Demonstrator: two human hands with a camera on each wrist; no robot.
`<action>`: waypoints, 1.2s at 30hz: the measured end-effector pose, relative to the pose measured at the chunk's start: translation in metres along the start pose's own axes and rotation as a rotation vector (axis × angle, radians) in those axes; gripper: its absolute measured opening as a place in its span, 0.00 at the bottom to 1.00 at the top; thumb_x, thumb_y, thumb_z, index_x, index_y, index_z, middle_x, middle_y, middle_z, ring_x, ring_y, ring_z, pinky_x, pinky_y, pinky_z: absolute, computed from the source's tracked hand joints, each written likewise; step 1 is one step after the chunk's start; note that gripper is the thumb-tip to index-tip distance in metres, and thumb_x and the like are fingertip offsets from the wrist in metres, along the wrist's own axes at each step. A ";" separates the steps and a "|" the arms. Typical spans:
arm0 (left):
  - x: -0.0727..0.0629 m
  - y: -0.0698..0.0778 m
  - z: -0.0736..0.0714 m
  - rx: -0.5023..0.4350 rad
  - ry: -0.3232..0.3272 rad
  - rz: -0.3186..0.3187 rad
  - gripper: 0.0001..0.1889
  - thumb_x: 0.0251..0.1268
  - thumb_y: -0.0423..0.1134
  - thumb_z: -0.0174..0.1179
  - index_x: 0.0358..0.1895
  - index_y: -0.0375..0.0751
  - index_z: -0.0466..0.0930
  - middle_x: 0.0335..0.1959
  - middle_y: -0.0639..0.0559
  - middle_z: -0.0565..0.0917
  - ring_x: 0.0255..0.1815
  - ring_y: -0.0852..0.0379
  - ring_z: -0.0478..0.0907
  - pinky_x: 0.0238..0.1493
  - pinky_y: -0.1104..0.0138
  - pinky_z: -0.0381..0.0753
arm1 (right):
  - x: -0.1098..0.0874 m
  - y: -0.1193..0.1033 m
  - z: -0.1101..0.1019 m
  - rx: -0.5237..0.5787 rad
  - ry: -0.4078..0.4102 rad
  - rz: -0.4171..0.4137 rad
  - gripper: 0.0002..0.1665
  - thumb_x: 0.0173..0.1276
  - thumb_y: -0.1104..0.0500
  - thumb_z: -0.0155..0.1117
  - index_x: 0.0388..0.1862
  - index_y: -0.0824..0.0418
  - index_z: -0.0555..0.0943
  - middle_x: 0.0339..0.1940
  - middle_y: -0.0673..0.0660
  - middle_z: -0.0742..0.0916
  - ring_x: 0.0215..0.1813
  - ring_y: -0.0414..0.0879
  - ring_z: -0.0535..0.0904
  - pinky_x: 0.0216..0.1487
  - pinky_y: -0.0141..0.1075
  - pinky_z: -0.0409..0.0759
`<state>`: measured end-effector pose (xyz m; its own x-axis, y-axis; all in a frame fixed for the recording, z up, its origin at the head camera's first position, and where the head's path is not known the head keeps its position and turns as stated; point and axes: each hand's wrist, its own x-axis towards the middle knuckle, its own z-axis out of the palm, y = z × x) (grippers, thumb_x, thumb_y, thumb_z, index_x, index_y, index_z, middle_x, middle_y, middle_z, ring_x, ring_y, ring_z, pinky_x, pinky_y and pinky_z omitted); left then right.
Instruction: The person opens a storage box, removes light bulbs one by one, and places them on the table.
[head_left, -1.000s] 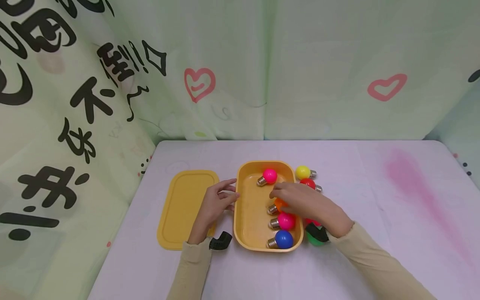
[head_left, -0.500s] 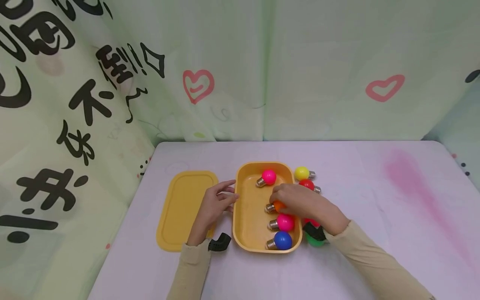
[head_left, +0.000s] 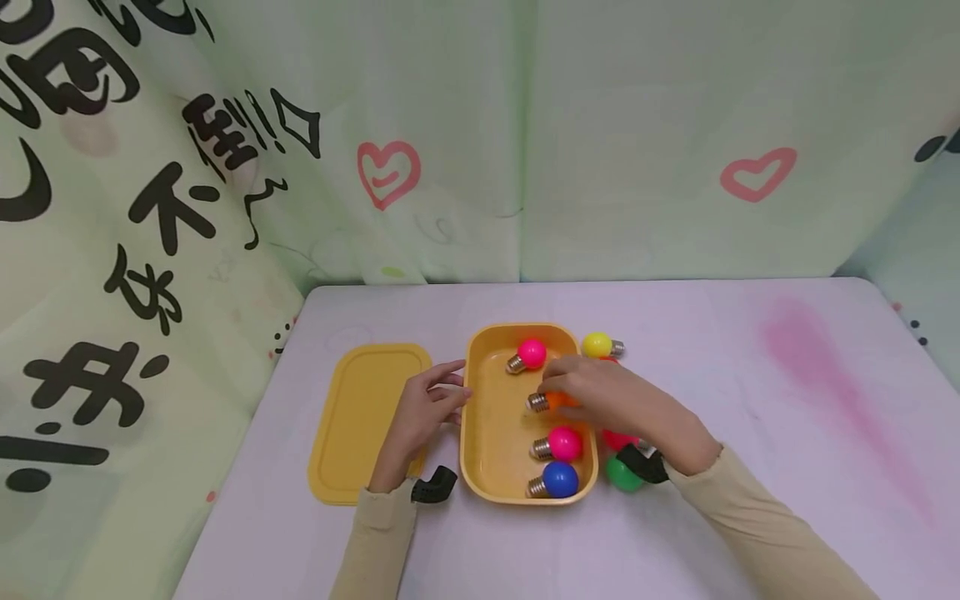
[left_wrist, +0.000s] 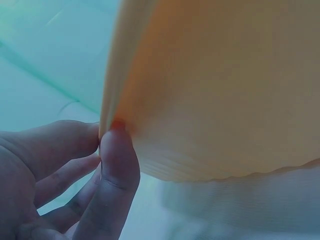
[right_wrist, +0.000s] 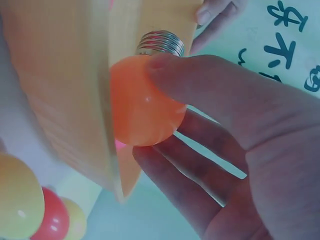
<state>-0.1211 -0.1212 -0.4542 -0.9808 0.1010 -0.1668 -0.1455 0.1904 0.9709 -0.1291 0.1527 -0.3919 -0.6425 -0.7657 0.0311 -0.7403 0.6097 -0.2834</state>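
Note:
My right hand (head_left: 622, 396) pinches an orange light bulb (right_wrist: 145, 102) by its round globe, over the right side of a yellow plastic box (head_left: 491, 442). The bulb's silver screw base points left. Thumb and fingers lie on opposite sides of the globe in the right wrist view. With thumb and fingertips, my left hand (head_left: 426, 412) pinches the box's left rim (left_wrist: 112, 90). Inside the box lie a pink bulb (head_left: 532, 353) near the far end, a second pink bulb (head_left: 565, 443) and a blue bulb (head_left: 560, 479) near the front.
Flat on the table left of the box is a yellow lid (head_left: 363, 433), partly behind my left hand. Along the box's right side lie a yellow bulb (head_left: 597, 344), a green bulb (head_left: 622, 473) and red-toned bulbs partly hidden by my right hand. A curtain (head_left: 622, 167) hangs behind the table.
My right hand has moved the orange bulb a little away from the front pink bulb, toward the box's far end, widening the gap. My left hand stays at the rim.

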 end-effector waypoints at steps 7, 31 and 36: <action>0.001 -0.002 -0.001 0.004 0.001 -0.001 0.25 0.64 0.32 0.66 0.65 0.40 0.76 0.47 0.41 0.81 0.32 0.56 0.82 0.30 0.66 0.87 | -0.010 -0.002 -0.009 -0.036 0.034 0.032 0.17 0.56 0.58 0.78 0.45 0.56 0.88 0.46 0.54 0.87 0.49 0.48 0.83 0.49 0.39 0.86; 0.001 0.000 0.000 0.030 0.016 -0.016 0.25 0.64 0.32 0.66 0.65 0.43 0.77 0.47 0.42 0.81 0.33 0.55 0.82 0.31 0.67 0.87 | -0.051 0.020 -0.024 -0.024 0.092 0.122 0.24 0.54 0.61 0.79 0.51 0.53 0.87 0.54 0.55 0.84 0.59 0.54 0.79 0.51 0.46 0.85; 0.002 -0.001 0.000 0.036 0.021 -0.016 0.25 0.64 0.32 0.66 0.65 0.44 0.77 0.47 0.43 0.81 0.33 0.55 0.82 0.32 0.66 0.87 | -0.057 0.026 -0.025 -0.032 0.083 0.171 0.24 0.53 0.61 0.79 0.52 0.55 0.86 0.55 0.57 0.84 0.57 0.56 0.80 0.50 0.47 0.86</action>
<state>-0.1224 -0.1211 -0.4554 -0.9809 0.0771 -0.1784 -0.1569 0.2269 0.9612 -0.1163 0.2176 -0.3766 -0.7726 -0.6316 0.0646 -0.6240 0.7366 -0.2611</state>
